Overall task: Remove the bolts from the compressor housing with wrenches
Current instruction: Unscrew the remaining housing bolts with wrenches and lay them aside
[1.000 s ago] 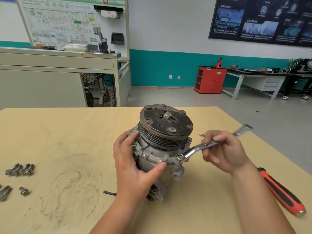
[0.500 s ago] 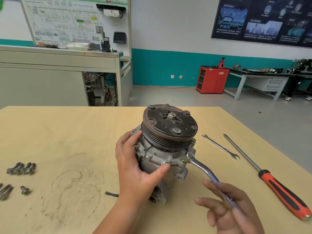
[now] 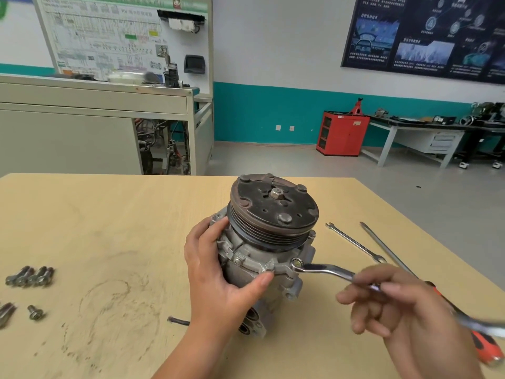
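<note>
Left hand [image 3: 218,277] grips the compressor housing [image 3: 254,258]; right hand [image 3: 396,310] holds a loose grip on the wrench [image 3: 325,270], ringed on a bolt [image 3: 296,261]. That slack hold may let it slip off.

Showing matt, rough-cast grey metal on compressor housing [image 3: 237,269]; going dull rusty brown on clutch plate [image 3: 273,206]. Gleaming polished chrome on ring wrench [image 3: 325,269] and spare wrench [image 3: 355,243]. Looking dull grey metal on loose bolts [image 3: 30,276]. Shining glossy orange plastic on screwdriver handle [image 3: 489,348]. Reading as pale matt wood, smudged dark, on bench [image 3: 109,228].
</note>
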### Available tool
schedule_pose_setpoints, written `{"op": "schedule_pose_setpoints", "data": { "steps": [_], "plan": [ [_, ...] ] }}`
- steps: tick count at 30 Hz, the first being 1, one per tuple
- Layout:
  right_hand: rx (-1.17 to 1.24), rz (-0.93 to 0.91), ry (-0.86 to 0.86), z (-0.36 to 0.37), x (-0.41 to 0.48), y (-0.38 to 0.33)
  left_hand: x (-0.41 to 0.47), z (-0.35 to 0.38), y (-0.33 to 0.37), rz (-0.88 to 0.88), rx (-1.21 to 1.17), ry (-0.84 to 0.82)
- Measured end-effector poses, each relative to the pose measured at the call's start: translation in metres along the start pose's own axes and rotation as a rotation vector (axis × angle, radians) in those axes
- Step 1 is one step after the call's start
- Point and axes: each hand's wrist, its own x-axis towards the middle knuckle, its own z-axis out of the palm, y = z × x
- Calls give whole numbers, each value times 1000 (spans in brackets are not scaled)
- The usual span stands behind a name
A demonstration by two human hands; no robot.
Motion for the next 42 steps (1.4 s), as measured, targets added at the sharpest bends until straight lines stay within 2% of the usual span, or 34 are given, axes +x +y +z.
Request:
{"op": "schedule_pose_setpoints", "data": {
  "steps": [5,8,9,11,13,16,18,19,20,21,22,23,24,27,31,34,36,38,42],
  "plan": [
    [228,290,-204,-9,64,4,1,-1,3,2,-36,16],
    [404,292,-299,-6,79,7,2,-1,2,7,-42,22],
    [509,301,-296,-6,79,11,2,-1,2,10,-42,23],
    [616,294,-166,-11,60,11,2,-1,1,14,-40,22],
    [779,299,-173,-20,39,20,2,-1,0,15,-38,21],
    [771,199,-63,-25,3,32,2,0,-1,18,-35,29],
    [827,207,-54,-26,-18,34,3,1,0,22,-35,37],
    [802,210,11,-20,-27,33,3,1,0,20,-35,39],
    [653,184,141,-14,-33,30,2,1,0,18,-36,41],
    [369,66,214,-8,-35,29,2,2,1,17,-38,42],
    [279,-78,52,3,-35,39,2,1,1,18,-42,41],
    [205,-74,28,9,-38,35,2,1,1,21,-45,38],
    [75,-67,73,12,-38,31,2,0,1,24,-48,34],
    [-77,-59,100,19,-41,26,2,0,2,26,-43,23],
    [-356,-245,54,30,-48,15,2,0,1,23,-47,22],
    [-303,-253,91,19,-37,6,1,1,1,20,-52,31],
    [-131,-181,78,7,-15,-2,1,1,1,8,-59,30],
    [0,-78,-24,-4,16,-5,1,1,0,-1,-66,30],
    [252,140,-374,-14,64,10,1,-1,0,1,-67,19]
  ]
}}
